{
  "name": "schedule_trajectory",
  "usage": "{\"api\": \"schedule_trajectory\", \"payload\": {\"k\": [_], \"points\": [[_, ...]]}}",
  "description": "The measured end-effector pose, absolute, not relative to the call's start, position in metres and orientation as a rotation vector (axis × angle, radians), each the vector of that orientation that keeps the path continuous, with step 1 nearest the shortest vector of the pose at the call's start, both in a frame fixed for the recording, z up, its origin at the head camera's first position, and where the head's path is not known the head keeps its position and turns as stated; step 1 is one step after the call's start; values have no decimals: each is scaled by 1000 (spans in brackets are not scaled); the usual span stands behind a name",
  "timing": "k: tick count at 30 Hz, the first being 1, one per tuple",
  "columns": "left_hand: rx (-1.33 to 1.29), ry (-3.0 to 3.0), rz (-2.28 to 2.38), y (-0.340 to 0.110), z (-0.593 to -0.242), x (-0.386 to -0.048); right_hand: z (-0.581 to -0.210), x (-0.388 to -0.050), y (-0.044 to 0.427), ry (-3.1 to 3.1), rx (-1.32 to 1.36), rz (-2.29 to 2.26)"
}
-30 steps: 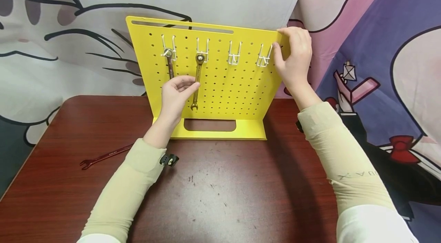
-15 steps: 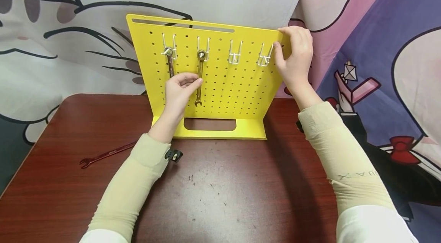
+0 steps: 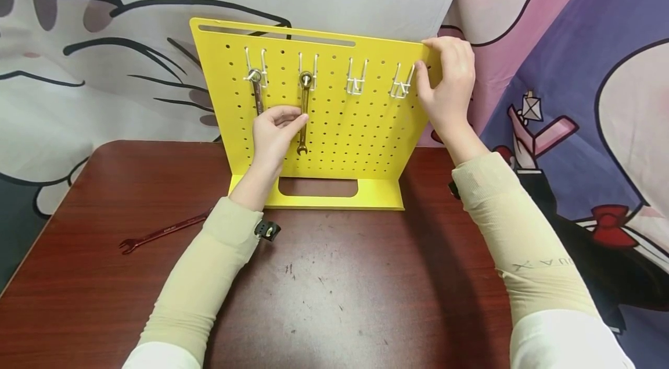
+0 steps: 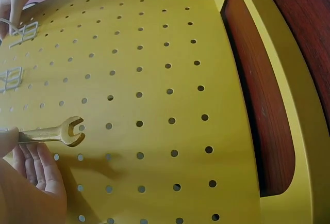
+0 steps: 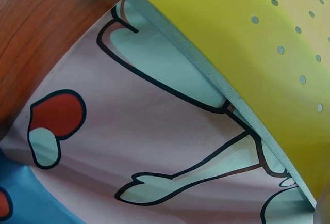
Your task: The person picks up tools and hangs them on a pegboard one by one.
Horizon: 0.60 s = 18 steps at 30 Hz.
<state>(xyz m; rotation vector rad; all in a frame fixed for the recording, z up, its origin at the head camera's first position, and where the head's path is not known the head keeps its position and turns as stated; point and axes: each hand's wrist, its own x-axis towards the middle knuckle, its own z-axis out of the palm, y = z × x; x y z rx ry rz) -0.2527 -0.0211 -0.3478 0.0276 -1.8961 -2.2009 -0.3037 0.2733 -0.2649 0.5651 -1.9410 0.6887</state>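
A person's left hand (image 3: 272,133) pinches a golden metal combination wrench (image 3: 305,99) between thumb and fingers, its ring end up at the 2nd hook from the left and its open end pointing down in front of the perforations. The right hand (image 3: 450,83) grips the upper right corner of a yellow perforated pegboard (image 3: 397,49), thumb on the front face. Across the upper board stand 4 white wire hooks (image 3: 356,81); at the leftmost, a silver metal wrench (image 3: 256,93) hangs by its ring end, its lower part hidden behind the left hand. The pegboard's flat base with a long rounded cutout rests on a dark reddish-brown wooden tabletop (image 3: 334,282). At left lies a red metal wrench (image 3: 164,231), open end outward, its other end hidden by a beige sleeve (image 3: 190,290) with a small black device (image 3: 268,230) at the cuff. Behind, white, pink and purple cartoon-printed fabric (image 3: 572,43) covers the surroundings
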Motion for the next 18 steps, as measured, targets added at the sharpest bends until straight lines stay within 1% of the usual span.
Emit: {"api": "schedule_trajectory", "payload": {"k": [10, 18], "points": [[72, -1863, -2244, -23, -349, -253, -265, -302, 272, -1962, 543, 669], [29, -1867, -2214, -21, -353, -251, -267, -301, 272, -1971, 502, 635]]}}
